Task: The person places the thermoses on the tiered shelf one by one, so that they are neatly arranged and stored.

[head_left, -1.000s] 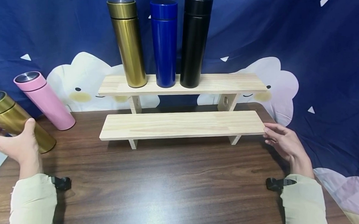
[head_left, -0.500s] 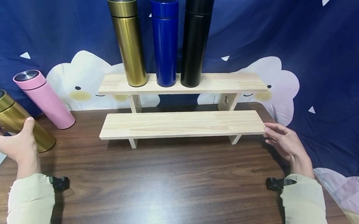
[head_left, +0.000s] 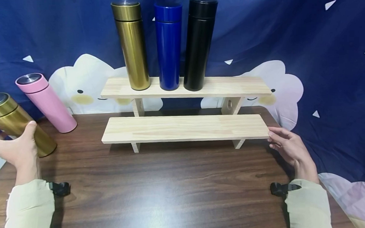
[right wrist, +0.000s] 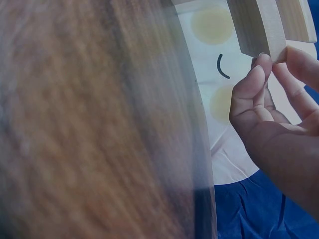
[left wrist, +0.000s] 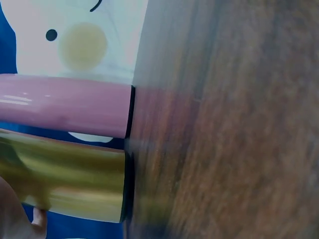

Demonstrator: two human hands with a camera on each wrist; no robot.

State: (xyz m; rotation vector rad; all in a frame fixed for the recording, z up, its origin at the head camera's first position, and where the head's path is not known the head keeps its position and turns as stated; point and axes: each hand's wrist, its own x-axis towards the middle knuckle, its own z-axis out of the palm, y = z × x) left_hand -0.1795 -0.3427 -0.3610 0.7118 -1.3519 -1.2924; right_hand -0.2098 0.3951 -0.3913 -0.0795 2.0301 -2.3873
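Observation:
At the left of the head view, my left hand [head_left: 16, 150] grips a gold thermos [head_left: 38, 132], its thumb along the near side and the other fingers partly hidden behind. The base of this thermos meets the table in the left wrist view. Just behind it stands a pink thermos [head_left: 51, 106]. Across the table, my right hand [head_left: 293, 151] pinches the right end of the lower board of a two-tier wooden shelf [head_left: 185, 127]. The right wrist view shows the fingertips [right wrist: 261, 64] right at the board's end.
On the upper board stand a gold thermos [head_left: 133, 55], a blue thermos [head_left: 168, 49] and a black thermos [head_left: 199, 51], all upright and left of its right end. A blue curtain [head_left: 337, 99] with cloud prints hangs behind the brown wooden table [head_left: 168, 187].

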